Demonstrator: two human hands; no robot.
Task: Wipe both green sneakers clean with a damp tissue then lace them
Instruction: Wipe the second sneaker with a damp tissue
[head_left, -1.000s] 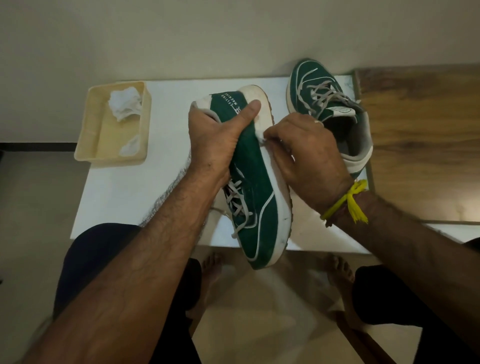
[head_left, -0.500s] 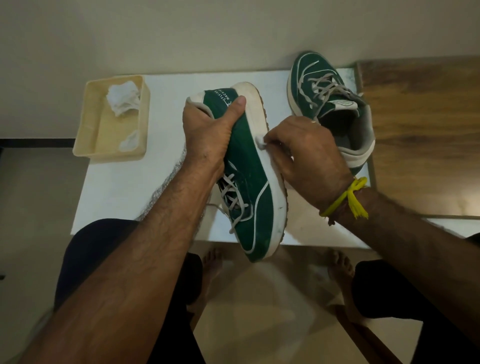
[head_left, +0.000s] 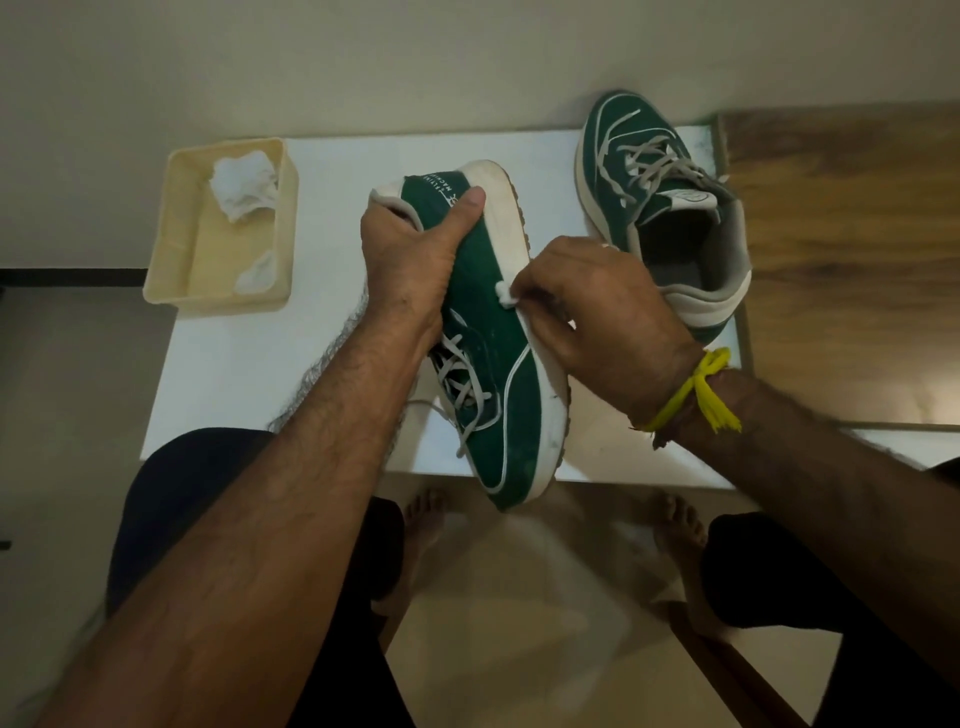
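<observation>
Gripped at the heel by the left hand (head_left: 410, 265), with the thumb laid along the green upper and the fingers curled round the collar, the held sneaker (head_left: 493, 374) lies on its side above the near edge of the white table (head_left: 234, 364), toe pointing toward the person. Right hand (head_left: 597, 317): its fingertips pinch a small wad of damp tissue (head_left: 505, 295) and press it against the white midsole, about halfway along the shoe's length. Second sneaker (head_left: 660, 208): upright at the far right of the table, just beyond the right hand, its laces loose across the tongue. Cream tray (head_left: 171, 249): far left corner of the table, holding two crumpled tissues (head_left: 244, 192). The step in hand appears to be wiping the sidewall of the first shoe; lacing has not begun. For a clean result, the heel grip should stay firm so that the shoe does not twist under the rubbing pressure, and the strokes should run along the midsole, not across it, working from heel to toe in overlapping passes. The wad is small and likely to shred or load with dirt, so refolding it or taking a fresh tissue from the tray may be needed. Dark scuffs near the toe of the sole suggest that area deserves extra attention. The suede-like upper probably tolerates only light dabbing.
</observation>
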